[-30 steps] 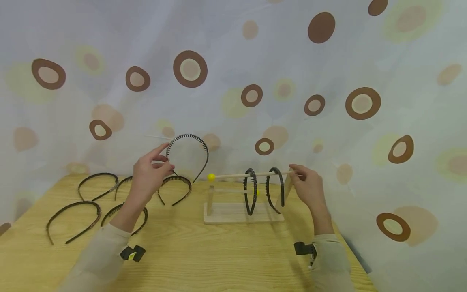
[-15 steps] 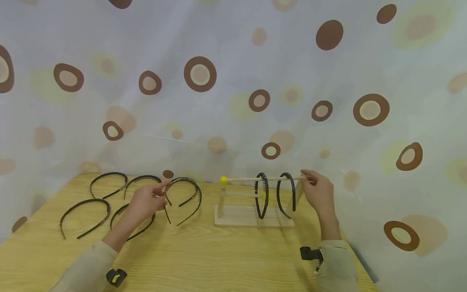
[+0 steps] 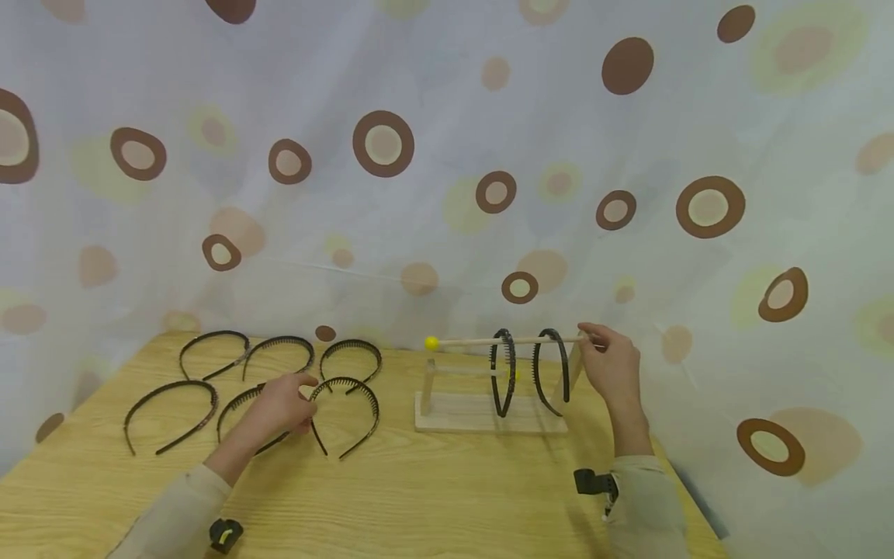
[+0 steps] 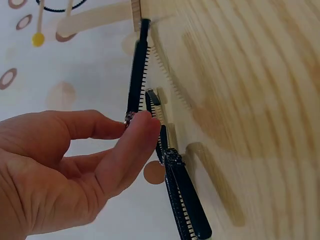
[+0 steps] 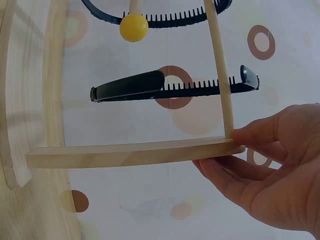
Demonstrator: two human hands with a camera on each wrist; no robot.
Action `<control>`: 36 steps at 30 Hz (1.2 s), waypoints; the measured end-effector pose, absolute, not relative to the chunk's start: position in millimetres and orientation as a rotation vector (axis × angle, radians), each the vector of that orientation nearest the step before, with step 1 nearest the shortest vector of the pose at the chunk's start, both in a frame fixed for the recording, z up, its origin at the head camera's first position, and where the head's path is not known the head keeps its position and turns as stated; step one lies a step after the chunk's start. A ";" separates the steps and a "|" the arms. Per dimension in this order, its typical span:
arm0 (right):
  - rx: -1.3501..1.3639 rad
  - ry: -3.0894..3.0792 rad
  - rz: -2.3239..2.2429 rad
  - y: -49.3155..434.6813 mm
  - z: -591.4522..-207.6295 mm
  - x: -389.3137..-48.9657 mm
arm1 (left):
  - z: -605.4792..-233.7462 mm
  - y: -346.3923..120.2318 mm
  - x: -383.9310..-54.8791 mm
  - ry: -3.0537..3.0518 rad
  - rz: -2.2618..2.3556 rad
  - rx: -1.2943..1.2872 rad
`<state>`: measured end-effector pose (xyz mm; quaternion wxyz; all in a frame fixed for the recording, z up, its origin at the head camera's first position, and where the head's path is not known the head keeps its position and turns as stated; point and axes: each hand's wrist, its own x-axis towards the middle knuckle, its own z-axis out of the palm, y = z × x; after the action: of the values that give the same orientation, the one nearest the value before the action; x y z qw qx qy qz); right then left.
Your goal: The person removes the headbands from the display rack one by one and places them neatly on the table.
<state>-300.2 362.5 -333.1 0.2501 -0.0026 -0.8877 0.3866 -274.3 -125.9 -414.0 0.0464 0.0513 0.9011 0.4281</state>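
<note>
My left hand (image 3: 278, 407) pinches a black toothed headband (image 3: 378, 411) by its left side, low over the table at the front right of a group of headbands. In the left wrist view, thumb and fingertips hold this headband (image 4: 137, 80) along its toothed band. My right hand (image 3: 613, 365) grips the top of the right post of a wooden rack (image 3: 489, 425), thumb on one side and fingers on the other, as the right wrist view shows. Two black headbands, one nearer the middle (image 3: 512, 394) and one nearer the post (image 3: 563, 369), hang from the rack's upper rod.
Several more black headbands stand or lie on the table's left half, among them a back-left one (image 3: 214, 334) and a front-left one (image 3: 171, 383). A yellow ball (image 3: 431, 342) caps the rod's left end. A spotted curtain (image 3: 447, 116) hangs behind the table (image 3: 419, 505).
My left hand has brought the headband down from the air to the table, then a little toward me. My right hand has stayed on the rack's post. The head view has shifted slightly.
</note>
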 end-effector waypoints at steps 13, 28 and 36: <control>-0.006 -2.428 1.075 361.4 -331.6 -300.6 | -412.5 -137.9 -279.8 2.735 1.121 0.172; -0.008 -2.427 1.079 362.4 -331.1 -298.8 | -380.6 -88.0 -276.0 2.785 1.251 0.467; -0.026 -2.421 1.093 362.2 -332.4 -299.5 | -371.9 -1.6 -274.7 2.833 1.468 0.661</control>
<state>-299.5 362.2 -332.4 0.2400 -0.0096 -0.8848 0.3994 -274.7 -1.6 -371.9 -0.0583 0.2025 0.8679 0.4498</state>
